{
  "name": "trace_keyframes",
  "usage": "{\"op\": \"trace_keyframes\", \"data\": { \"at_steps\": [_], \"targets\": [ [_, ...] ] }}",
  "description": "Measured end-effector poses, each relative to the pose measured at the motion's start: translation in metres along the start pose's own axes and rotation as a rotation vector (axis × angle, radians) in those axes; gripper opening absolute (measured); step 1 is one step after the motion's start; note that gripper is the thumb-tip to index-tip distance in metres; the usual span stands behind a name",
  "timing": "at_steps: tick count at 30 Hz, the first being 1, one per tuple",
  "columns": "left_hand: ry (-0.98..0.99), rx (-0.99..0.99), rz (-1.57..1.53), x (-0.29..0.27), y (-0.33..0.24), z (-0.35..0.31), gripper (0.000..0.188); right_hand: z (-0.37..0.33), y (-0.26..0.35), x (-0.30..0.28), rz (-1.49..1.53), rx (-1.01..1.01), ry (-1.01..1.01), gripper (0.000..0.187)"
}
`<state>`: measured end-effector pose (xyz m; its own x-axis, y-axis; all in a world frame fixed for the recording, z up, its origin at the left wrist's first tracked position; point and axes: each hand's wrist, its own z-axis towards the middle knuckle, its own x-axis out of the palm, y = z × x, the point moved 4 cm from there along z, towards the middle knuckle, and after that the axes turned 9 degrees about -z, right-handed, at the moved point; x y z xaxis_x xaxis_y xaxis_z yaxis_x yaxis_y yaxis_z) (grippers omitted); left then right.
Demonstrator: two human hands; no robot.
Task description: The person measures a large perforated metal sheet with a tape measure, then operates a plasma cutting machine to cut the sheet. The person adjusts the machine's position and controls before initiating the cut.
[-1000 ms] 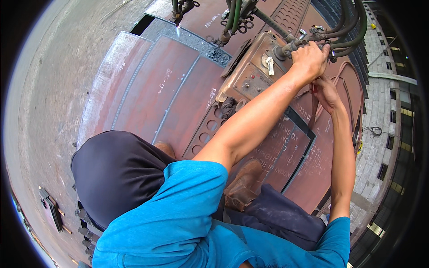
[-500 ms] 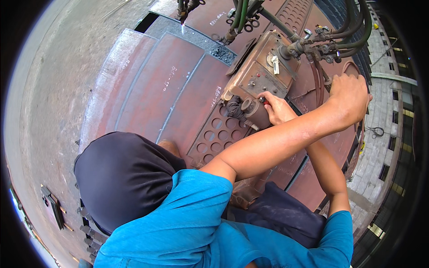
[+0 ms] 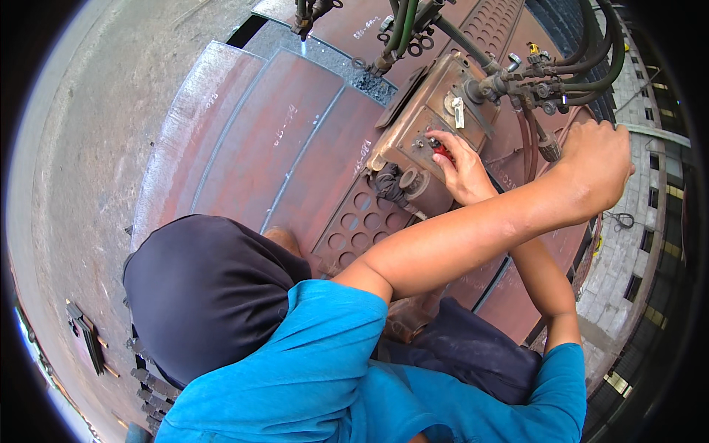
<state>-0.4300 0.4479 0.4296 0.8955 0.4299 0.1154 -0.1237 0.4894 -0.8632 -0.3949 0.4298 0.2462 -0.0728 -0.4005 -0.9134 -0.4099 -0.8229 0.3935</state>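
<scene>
My arms cross, the left forearm passing over the right. My right hand [image 3: 467,176] is at the control panel of a worn brown track-cutting machine [image 3: 413,140], its thumb and fingers round a red knob [image 3: 442,151] on the panel. To the right, my left hand [image 3: 598,166] is closed in a fist near reddish hoses [image 3: 529,144]; whatever it grips is hidden. At the machine's far left, a cutting torch [image 3: 301,26] points down with a small bright flame at its tip. Beneath it lies a reddish steel plate [image 3: 244,140] with chalk marks and straight cut lines.
A perforated metal track [image 3: 360,221] runs under the machine. Valves and dark green hoses [image 3: 591,81] arch at the upper right. My knee in dark trousers [image 3: 210,295] rises at the left. Dark flat pieces [image 3: 87,338] lie on the floor, and a pale slatted walkway [image 3: 620,244] curves along the right.
My right hand has shifted slightly up along the panel, and its fingers are more stretched round the red knob. My left fist has moved a little to the right. The view has shifted slightly.
</scene>
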Motion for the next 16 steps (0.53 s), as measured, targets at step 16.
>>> {"op": "trace_keyframes", "data": {
  "at_steps": [16],
  "targets": [
    [-0.332,0.139,-0.537,-0.137,-0.139,-0.023,0.014,0.165,0.097,0.165,1.433,0.991,-0.35,0.014]
  ]
}}
